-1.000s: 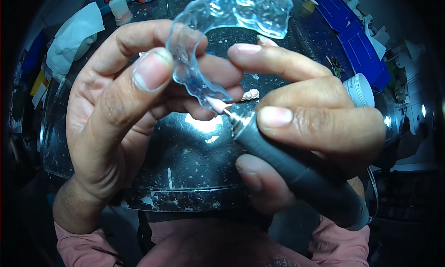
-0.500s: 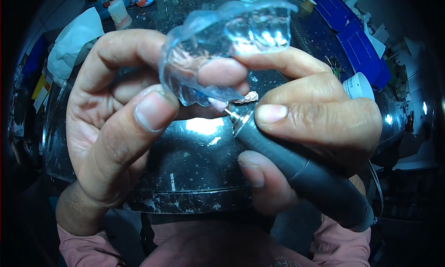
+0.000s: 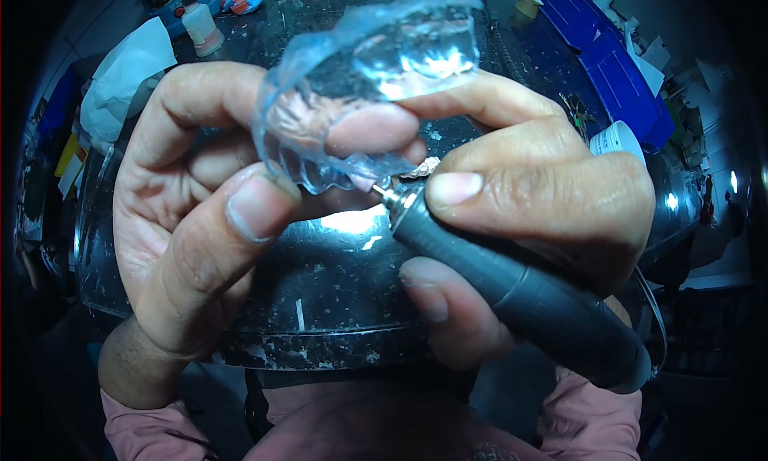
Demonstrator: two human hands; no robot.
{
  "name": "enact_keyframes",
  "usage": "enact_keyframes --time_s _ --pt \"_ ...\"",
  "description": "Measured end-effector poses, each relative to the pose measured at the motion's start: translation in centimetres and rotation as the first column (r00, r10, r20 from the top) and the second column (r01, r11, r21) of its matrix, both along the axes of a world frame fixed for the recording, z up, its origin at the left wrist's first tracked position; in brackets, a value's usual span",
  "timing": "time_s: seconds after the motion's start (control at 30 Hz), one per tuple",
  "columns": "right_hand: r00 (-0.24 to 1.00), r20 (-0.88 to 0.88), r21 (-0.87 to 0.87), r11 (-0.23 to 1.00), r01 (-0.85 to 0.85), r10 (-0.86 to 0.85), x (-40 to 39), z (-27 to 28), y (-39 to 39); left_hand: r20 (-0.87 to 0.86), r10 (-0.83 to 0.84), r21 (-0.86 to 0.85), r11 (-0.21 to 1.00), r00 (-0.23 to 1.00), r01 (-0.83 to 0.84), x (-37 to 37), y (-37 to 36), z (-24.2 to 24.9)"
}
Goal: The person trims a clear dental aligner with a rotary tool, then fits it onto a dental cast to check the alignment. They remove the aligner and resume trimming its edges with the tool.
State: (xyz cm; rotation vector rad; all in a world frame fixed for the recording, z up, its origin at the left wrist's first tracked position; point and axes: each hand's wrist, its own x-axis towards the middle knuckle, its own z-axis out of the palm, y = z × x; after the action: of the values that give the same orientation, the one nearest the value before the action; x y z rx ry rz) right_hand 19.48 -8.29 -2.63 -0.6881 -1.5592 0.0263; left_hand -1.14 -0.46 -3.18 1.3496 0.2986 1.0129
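A clear, tooth-shaped plastic tray [image 3: 320, 77] is held up in front of me. My left hand [image 3: 192, 197] pinches its left side between thumb and fingers. My right hand [image 3: 544, 189] is closed round a dark rotary handpiece [image 3: 520, 289], which slants down to the right. A small pinkish tip [image 3: 362, 182] on the handpiece's metal shaft lies at the tray's lower edge; whether it touches cannot be told. One finger of my right hand reaches up behind the tray. Partly hidden behind the handpiece's tip is a small beige toothed piece [image 3: 424, 168].
Below the hands is a dark, scuffed work surface [image 3: 320, 289]. A bottle [image 3: 202, 29] and white sheet [image 3: 128, 77] are at the back left. Blue bins [image 3: 620, 77] and a white tub [image 3: 618, 141] stand at the right. A cable hangs from the handpiece.
The tray has shifted left and tilted a little in my left hand. My right hand and the handpiece have moved slightly left with it, the tip staying by the tray's lower edge.
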Motion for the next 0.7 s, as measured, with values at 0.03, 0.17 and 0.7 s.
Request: enact_keyframes --time_s 0.03,0.17,0.7 --pt "1.000 0.016 0.045 0.999 -0.007 0.006 0.2 0.1 0.3 0.011 -0.072 -0.042 0.997 0.997 0.072 1.3 -0.7 1.1" --pt "0.999 0.038 0.086 0.996 -0.006 0.002 0.5 0.4 -0.5 -0.031 -0.106 -0.061 0.993 0.994 0.104 1.7 -1.0 1.6" --pt "0.992 0.109 0.076 0.996 0.050 -0.058 1.0 0.5 -2.8 0.024 -0.107 -0.054 0.993 0.994 0.108 2.8 -1.3 1.8"
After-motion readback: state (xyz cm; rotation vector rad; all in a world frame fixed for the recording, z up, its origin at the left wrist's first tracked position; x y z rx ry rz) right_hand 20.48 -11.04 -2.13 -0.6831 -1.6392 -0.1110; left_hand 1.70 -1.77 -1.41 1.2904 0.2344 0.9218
